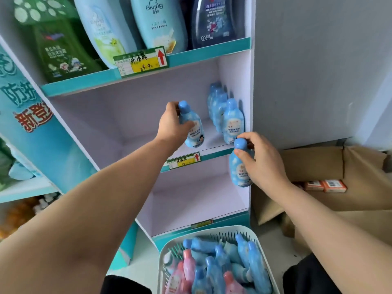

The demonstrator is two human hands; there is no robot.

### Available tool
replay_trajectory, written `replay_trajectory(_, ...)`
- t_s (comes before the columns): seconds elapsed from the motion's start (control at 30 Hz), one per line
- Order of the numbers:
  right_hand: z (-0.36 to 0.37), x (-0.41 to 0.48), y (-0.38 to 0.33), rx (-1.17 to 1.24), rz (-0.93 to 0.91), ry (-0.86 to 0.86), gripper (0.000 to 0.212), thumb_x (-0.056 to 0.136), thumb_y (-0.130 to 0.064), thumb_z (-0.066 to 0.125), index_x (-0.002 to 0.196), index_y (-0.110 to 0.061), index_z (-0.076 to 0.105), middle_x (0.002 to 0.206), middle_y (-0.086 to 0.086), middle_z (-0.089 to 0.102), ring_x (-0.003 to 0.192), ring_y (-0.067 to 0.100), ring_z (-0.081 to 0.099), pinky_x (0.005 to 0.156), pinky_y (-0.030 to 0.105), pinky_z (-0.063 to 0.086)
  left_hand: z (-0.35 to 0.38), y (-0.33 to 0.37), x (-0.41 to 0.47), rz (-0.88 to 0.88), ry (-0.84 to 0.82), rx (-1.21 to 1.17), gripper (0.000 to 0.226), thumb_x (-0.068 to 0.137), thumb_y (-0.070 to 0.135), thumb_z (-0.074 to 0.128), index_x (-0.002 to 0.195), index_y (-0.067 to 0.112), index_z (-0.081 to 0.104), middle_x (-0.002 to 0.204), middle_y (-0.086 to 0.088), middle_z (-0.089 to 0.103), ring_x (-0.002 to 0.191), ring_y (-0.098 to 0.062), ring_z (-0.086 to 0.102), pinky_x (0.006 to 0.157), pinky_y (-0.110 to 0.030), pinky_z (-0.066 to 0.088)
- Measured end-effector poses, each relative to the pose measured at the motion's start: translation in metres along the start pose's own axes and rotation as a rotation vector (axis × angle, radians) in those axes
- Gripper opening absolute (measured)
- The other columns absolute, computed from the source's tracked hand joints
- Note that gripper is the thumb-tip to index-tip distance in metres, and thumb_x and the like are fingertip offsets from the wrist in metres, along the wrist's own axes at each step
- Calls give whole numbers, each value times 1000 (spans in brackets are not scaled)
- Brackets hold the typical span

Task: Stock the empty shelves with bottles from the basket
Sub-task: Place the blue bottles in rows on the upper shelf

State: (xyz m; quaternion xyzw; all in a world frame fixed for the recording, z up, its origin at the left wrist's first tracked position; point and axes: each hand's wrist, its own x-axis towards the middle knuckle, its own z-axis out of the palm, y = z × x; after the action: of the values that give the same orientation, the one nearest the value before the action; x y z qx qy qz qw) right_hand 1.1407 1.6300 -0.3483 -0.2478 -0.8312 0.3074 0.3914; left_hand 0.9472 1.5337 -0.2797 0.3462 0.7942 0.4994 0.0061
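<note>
My left hand [172,126] grips a small blue bottle [194,132] inside the middle shelf [127,115], to the left of a row of several blue bottles [224,112] standing along its right wall. My right hand [262,160] holds another blue bottle [238,172] by its neck, in front of the shelf's right edge, just below the middle shelf's front lip. At the bottom a white slotted basket [246,231] holds several blue and pink bottles [218,266] lying on their sides. The lower shelf [191,198] has nothing on it.
The top shelf carries large green, light blue and dark blue bottles [157,22]. Price tags [141,61] hang on the shelf lips. Cardboard boxes [339,177] and small orange packs [326,185] lie to the right by the grey wall. A teal display stand [27,115] is at the left.
</note>
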Motion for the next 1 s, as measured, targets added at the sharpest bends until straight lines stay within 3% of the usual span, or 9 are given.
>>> replay_trajectory(0.3,22,12,25,48,5,21,24,88,-22,63,110,-20,57,104,-15,55,86,-2,46,67,12,31,31,-34,27,51,-54,66,59,88,2,60,140,14,33,125,-2,52,117,-22,52,100,-34,44)
replay_trajectory(0.43,30,18,26,48,38,18,24,88,-23,62,111,-18,56,109,-5,60,94,12,55,75,27,42,35,-37,18,181,-43,198,87,79,5,69,147,29,21,137,1,42,106,-9,45,91,-22,39)
replay_trajectory(0.53,33,20,21,49,49,0,22,89,-23,62,109,-18,55,111,-4,59,97,15,56,79,35,47,40,-38,17,187,18,253,87,79,0,68,144,37,25,135,1,40,96,-10,44,85,-20,37)
replay_trajectory(0.77,30,27,16,60,46,6,23,88,-24,63,109,-20,56,109,-7,59,92,9,53,74,27,40,46,-44,48,164,38,268,86,77,-9,65,141,38,31,130,-2,38,96,-13,48,82,-17,39)
replay_trajectory(1.0,31,36,21,103,48,24,23,87,-24,65,108,-22,57,107,-8,60,91,9,54,73,26,41,64,-52,93,123,63,283,86,75,-7,61,139,41,30,125,-5,35,110,-27,51,94,-35,49)
